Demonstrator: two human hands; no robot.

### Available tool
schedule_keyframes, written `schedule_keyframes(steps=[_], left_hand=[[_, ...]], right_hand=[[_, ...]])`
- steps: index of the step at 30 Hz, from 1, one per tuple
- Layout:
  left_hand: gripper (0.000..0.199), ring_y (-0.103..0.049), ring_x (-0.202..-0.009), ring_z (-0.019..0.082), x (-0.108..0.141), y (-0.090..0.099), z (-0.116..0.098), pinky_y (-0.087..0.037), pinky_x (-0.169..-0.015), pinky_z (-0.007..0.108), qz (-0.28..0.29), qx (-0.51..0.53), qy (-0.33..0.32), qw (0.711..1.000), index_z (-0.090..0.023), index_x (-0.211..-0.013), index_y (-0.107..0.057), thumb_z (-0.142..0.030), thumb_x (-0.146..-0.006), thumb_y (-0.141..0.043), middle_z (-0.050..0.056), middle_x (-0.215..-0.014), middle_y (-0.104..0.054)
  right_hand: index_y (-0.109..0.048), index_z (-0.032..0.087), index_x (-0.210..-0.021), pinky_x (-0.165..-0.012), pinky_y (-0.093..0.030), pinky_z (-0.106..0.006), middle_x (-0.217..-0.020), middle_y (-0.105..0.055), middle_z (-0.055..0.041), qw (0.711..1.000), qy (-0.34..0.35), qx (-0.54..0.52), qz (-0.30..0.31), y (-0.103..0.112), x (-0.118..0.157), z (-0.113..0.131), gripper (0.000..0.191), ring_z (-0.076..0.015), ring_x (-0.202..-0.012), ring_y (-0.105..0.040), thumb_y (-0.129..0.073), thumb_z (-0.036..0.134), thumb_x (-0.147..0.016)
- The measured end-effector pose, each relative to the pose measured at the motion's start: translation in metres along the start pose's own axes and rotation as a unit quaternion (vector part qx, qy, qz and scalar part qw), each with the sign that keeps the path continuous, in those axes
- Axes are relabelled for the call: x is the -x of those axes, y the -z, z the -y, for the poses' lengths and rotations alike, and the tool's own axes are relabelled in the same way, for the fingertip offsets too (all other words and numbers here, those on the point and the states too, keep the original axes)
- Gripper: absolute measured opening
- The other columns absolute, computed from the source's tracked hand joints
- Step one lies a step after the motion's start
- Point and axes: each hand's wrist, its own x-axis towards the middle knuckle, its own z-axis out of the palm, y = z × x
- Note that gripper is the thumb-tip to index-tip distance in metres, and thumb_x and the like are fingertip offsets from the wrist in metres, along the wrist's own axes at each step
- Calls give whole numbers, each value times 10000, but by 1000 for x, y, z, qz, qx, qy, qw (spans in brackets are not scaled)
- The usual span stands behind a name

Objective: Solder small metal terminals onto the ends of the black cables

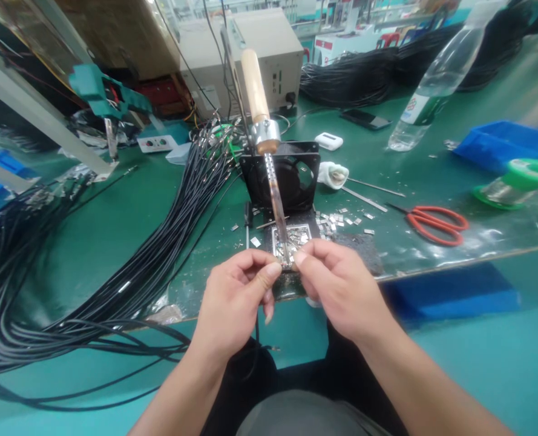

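My left hand (236, 300) is closed in a pinch at the bench's front edge, with a thin black cable (256, 333) hanging from beneath it. The cable's end at the fingertips is too small to make out. Facing it, my right hand (336, 281) pinches something tiny that its fingers hide. Between both sets of fingertips is the tip of a soldering iron (275, 197), fixed pointing down with its wooden handle uppermost. Under the iron, a small white-rimmed tray (311, 230) holds many little metal pieces. A black fan (280, 175) stands just behind.
Black cables with metal ends (160, 236) spread over the left of the green bench. Loose metal bits (336, 221), orange-handled scissors (436, 225), a solder spool (516, 184), a blue bin (509, 145) and a plastic bottle (432, 91) lie to the right.
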Motion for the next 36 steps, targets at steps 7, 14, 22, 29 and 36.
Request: schedule_keyframes(steps=[7,14,22,29,36], left_hand=[[296,-530,-408,79,-1,0,3,-451,-411,170,2,8,-11,1000,-167,-923,-693,-446,-934,-793,-54,-517,-565],[280,-528,-409,74,0,0,4,-440,-411,163,4,8,-19,1000,-174,-910,-692,-436,-944,-786,-57,-518,-566],[287,-523,-411,72,1,0,4,-440,-411,163,0,2,-20,1000,-176,-903,-687,-443,-946,-783,-57,-519,-564],[297,-519,-405,75,1,0,5,-429,-407,168,-2,0,-19,1000,-176,-912,-685,-454,-944,-783,-54,-516,-565],[306,-512,-408,75,1,1,6,-421,-410,167,-4,-4,-19,1000,-174,-921,-685,-463,-942,-784,-53,-512,-562]], right_hand=[[-557,187,-707,-438,-325,-211,-516,-451,63,1000,1,-10,-4,-1,0,-1,264,-72,-467,-378,-614,323,-927],[-559,185,-715,-436,-318,-213,-520,-448,63,1000,4,-7,-5,-1,1,-2,267,-73,-468,-377,-618,330,-932],[-566,187,-716,-432,-314,-216,-514,-455,61,1000,1,-1,-6,-1,1,-3,243,-78,-462,-389,-616,309,-920],[-564,187,-720,-434,-320,-212,-514,-456,60,1000,-1,-4,-10,-1,1,-3,245,-76,-462,-388,-613,317,-923],[-559,192,-722,-430,-336,-211,-513,-453,64,1000,-7,-6,-9,-1,0,-3,252,-75,-460,-393,-622,332,-922]])
